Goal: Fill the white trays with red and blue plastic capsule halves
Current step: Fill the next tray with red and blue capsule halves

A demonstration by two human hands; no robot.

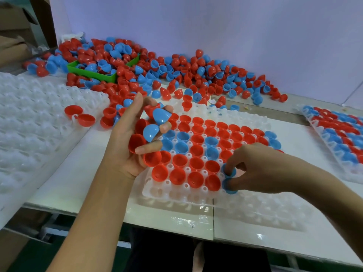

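Right hand on blue half (pinched)

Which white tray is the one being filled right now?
The middle tray, under both hands. The right hand presses a blue half into it. The right tray looks full; the left tray is nearly bare.

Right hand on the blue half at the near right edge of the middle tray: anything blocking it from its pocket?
Nothing visible. The right hand pinches a blue capsule half right at the middle tray, beside the nearest red halves. Another blue half sits just below it; the fingers hide the pocket itself.
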